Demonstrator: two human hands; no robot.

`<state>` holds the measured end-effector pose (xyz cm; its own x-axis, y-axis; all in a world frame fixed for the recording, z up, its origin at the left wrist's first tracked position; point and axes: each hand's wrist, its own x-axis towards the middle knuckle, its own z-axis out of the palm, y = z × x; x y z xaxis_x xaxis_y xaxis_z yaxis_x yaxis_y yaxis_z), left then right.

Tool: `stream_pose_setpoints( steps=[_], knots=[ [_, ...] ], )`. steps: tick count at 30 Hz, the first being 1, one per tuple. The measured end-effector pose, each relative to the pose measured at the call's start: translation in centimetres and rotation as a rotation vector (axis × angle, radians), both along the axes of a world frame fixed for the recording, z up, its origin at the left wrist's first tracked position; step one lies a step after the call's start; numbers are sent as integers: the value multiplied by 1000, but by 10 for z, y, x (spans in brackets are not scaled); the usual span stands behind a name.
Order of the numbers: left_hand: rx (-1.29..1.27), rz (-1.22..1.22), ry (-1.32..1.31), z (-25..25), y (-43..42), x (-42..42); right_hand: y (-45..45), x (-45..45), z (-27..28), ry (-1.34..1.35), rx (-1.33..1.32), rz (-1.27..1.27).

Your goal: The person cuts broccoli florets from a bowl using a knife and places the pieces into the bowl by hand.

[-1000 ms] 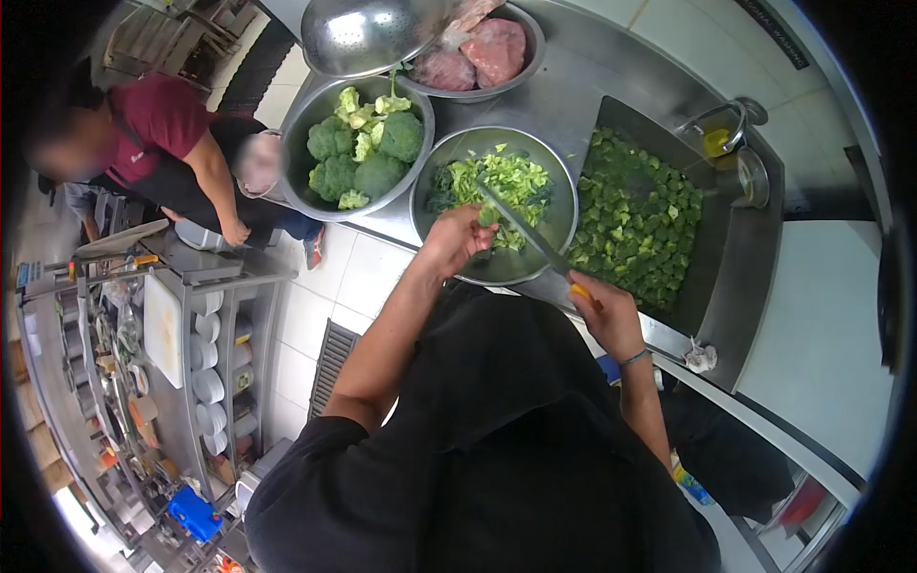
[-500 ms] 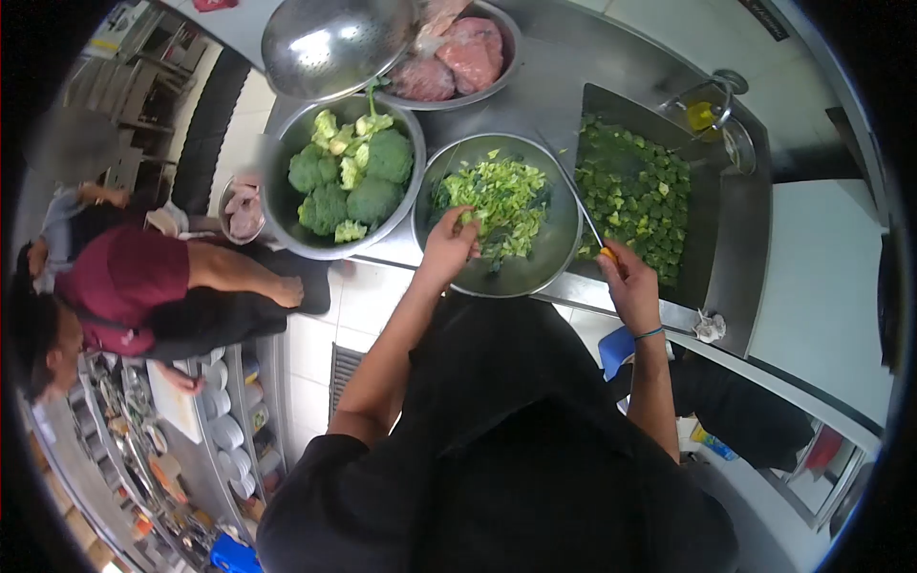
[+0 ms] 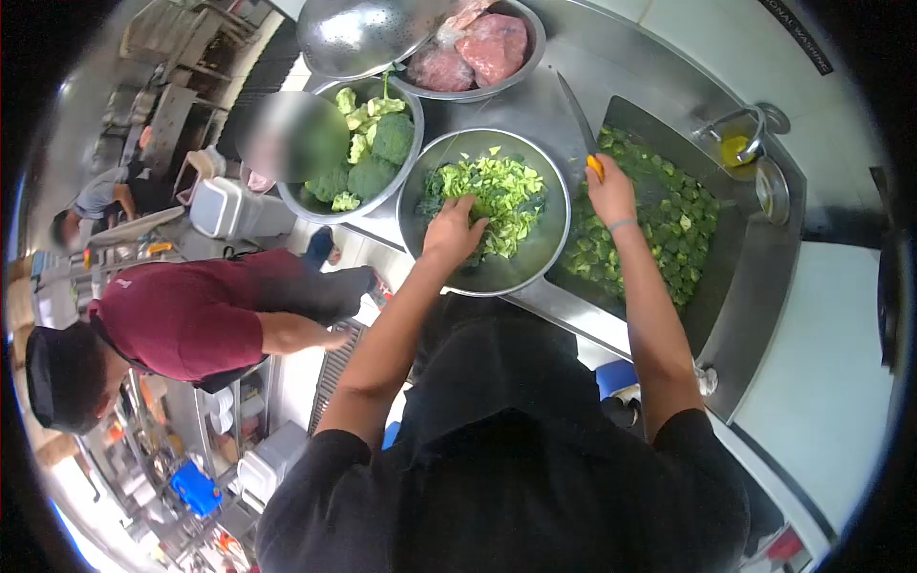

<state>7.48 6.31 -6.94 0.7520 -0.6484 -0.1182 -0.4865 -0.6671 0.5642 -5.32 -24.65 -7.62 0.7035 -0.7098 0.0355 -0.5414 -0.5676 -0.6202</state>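
My left hand reaches into a metal bowl of chopped green pieces, its fingers apart and touching them. In my right hand is a knife with a yellow handle, its blade pointing up and away over the steel counter, near the sink's left edge. Broccoli florets fill the sink beneath and beside my right forearm. Large broccoli heads lie in another bowl to the left.
A bowl of raw meat stands at the back beside a shiny metal colander. A faucet rises behind the sink. A co-worker in a maroon shirt is at the left; another person is farther back.
The knife has moved from over the chopped greens to the right and away. My left hand has opened down onto the greens. The co-worker in maroon has come nearer.
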Motion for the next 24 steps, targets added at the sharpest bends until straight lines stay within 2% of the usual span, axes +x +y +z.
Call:
stream_pose_setpoints(
  steps=[5, 8, 12, 14, 15, 16, 18, 19, 20, 21, 22, 23, 24],
  knots=[
    [228, 212, 9, -17, -26, -8, -9, 51, -36, 39, -1, 36],
    [206, 323, 58, -2, -32, -16, -8, 63, -51, 88, 14, 106],
    [42, 431, -101, 20, -27, -28, -18, 70, -55, 143, -29, 222],
    [-67, 502, -32, 22, -27, -36, -21, 68, -40, 173, 10, 263],
    [35, 561, 175, 57, -39, -42, -20, 68, -31, 147, 68, 290],
    [46, 522, 238, 58, -45, -45, -26, 73, -35, 246, 78, 300],
    [-13, 367, 480, 89, -68, -65, -52, 71, -63, 145, 266, 405],
    [-49, 153, 307, 52, -90, -77, -67, 69, -70, 90, 414, 458],
    [-115, -28, 339, 51, -104, -86, -126, 77, -157, 10, 218, 458],
    [-269, -233, 251, 26, -115, -100, -134, 67, -126, 92, 451, 382],
    [-210, -413, 252, 34, -117, -103, -140, 59, -92, 176, 661, 276],
    [-167, -448, 453, 25, -117, -111, -136, 51, -76, -8, 701, 93],
    [-139, -498, 401, 18, -110, -115, -153, 48, -65, -31, 582, 136]
  ],
)
